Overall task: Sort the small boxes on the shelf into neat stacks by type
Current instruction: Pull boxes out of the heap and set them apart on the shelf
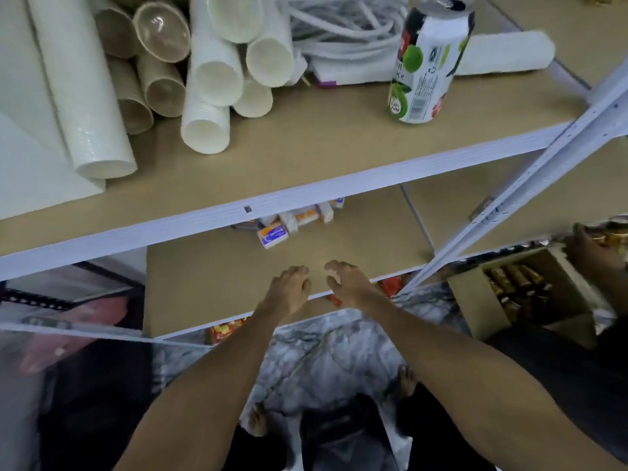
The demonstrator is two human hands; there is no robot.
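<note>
Several small boxes [292, 220], white and orange, lie in a loose cluster toward the back of the middle shelf [210, 277], partly hidden by the upper shelf's white front rail. One orange-and-white box [272, 235] lies nearest to me. My left hand [289, 288] and my right hand [346, 283] hover side by side over the shelf's front edge, fingers curled and apart, holding nothing. Both hands are a short way in front of the boxes and touch none of them.
The upper shelf [306, 144] carries white and brown rolls [210, 86], coiled white cable [343, 25] and a drink can [424, 62]. A white upright post [530, 185] slants at the right. A cardboard box of packets [523, 294] sits lower right, another person's hand [591, 253] beside it. Red-yellow packets [227, 329] lie on the shelf below.
</note>
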